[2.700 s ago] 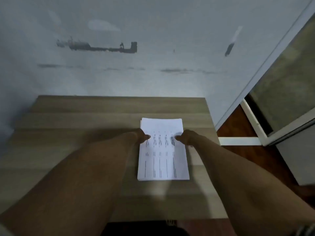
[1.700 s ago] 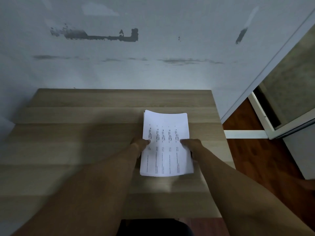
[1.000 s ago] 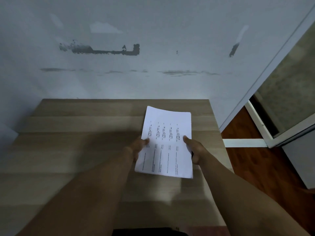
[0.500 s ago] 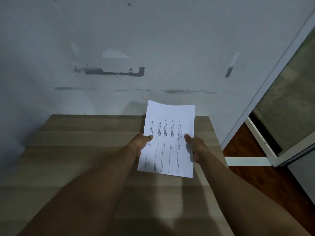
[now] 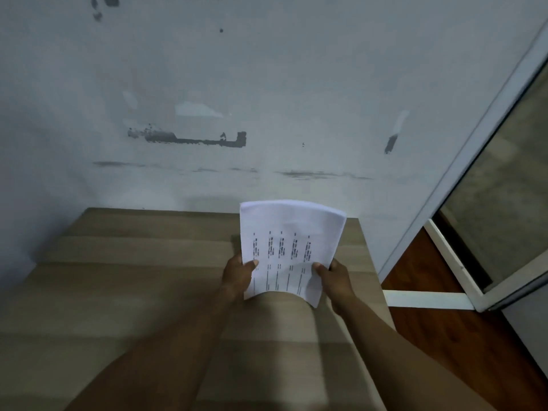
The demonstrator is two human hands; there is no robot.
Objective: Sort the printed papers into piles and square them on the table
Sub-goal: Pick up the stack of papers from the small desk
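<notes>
A stack of white printed papers point(image 5: 292, 232) with columns of dark text is held up off the wooden table point(image 5: 142, 277), over its far right part. My left hand point(image 5: 237, 275) grips the stack's left edge, thumb on the printed face. My right hand point(image 5: 333, 275) grips the right edge the same way. The stack stands nearly upright, bowed, with its top edge curling over and its lower edge lifted off the wood.
A scuffed grey wall point(image 5: 267, 99) rises right behind the table. The table's right edge point(image 5: 372, 262) drops to a red-brown floor point(image 5: 444, 336). A white-framed glass door point(image 5: 504, 218) stands at the right.
The stack lay flat on the table under both hands. Both hands gripped its sides and lifted it off the wood, tipping it up toward upright; it now bows between them.
</notes>
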